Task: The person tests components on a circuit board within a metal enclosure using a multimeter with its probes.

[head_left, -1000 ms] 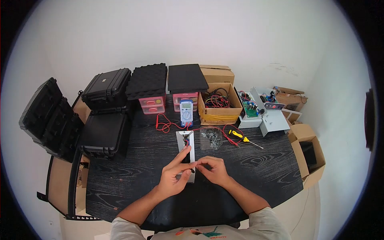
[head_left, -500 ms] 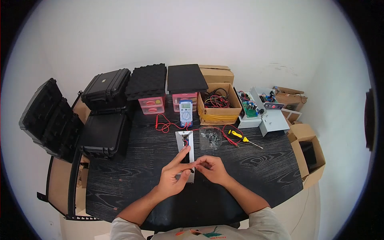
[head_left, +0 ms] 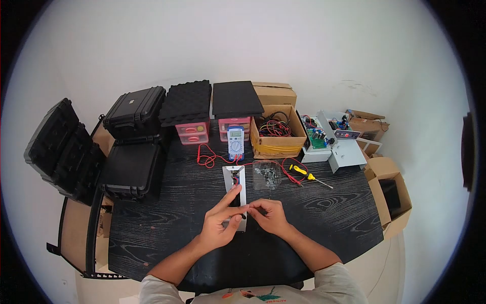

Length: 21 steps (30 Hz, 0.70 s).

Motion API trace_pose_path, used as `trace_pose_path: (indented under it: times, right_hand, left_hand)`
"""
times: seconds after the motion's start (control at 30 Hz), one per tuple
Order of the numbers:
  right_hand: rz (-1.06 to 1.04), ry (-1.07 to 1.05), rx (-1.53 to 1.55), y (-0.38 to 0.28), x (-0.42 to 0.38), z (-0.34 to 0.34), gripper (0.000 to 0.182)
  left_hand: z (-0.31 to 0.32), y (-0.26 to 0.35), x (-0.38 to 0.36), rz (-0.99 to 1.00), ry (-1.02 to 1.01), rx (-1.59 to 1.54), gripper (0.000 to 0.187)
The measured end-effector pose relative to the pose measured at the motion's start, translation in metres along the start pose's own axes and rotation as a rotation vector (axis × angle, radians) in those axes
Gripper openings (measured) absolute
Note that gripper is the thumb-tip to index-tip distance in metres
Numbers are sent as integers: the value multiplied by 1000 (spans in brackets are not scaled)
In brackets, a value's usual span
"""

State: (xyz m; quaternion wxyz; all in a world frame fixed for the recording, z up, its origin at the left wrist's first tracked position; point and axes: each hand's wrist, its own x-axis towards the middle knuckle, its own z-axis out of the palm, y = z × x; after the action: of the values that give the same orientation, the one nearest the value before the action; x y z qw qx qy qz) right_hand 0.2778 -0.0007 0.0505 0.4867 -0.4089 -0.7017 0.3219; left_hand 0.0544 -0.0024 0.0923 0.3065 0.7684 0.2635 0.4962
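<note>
A narrow white metal panel [head_left: 242, 190] lies lengthwise in front of me, with coloured wires [head_left: 236, 180] and a small part near its far end. My left hand [head_left: 219, 223] is over the panel, its index finger stretched toward the wires and its thumb apart from the other fingers. A dark piece shows beneath those fingers, mostly hidden. At the panel's right edge my right hand [head_left: 268, 215] has thumb and fingertips pinched together, meeting a left fingertip. Whatever sits in that pinch is too small to make out.
Beyond the panel stands a multimeter [head_left: 235, 143] with red leads. Right of it are a clear tray of screws [head_left: 267, 175], a yellow screwdriver [head_left: 310, 175], a carton of cables [head_left: 277, 147] and opened electronics [head_left: 319, 139]. Black cases [head_left: 132, 169] line the left side.
</note>
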Motion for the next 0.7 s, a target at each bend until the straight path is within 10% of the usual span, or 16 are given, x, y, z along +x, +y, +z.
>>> trace_pose_path:
  times: [0.7]
  right_hand:
    - [56, -109, 79, 3, 4, -9, 13]
  left_hand:
    - [-1, 10, 1, -90, -4, -109, 26]
